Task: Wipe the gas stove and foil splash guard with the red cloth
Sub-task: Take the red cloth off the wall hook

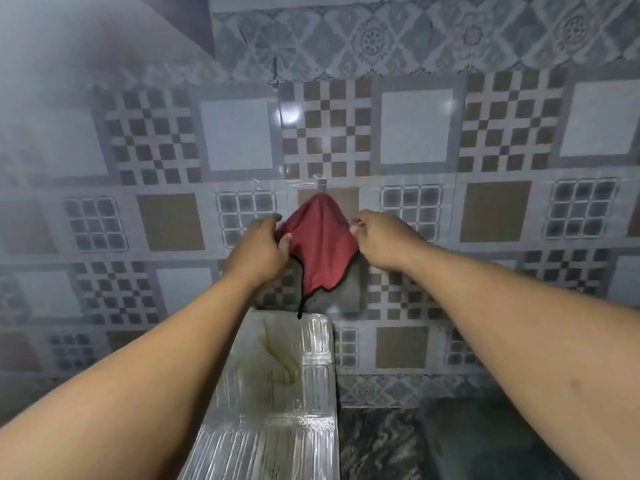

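Observation:
A red cloth (320, 244) with a black edge hangs from a small clear hook (320, 183) on the tiled wall. My left hand (258, 249) pinches the cloth's left edge. My right hand (382, 239) pinches its right edge, so the cloth is spread between them. Below the cloth stands the foil splash guard (277, 393), ribbed and shiny, with a yellowish stain near its top. The gas stove is not in view.
Patterned grey and brown tiles (495, 209) cover the wall ahead. A dark marbled countertop (398, 445) lies at the lower right beside the foil. A pale side wall (52, 98) closes off the left.

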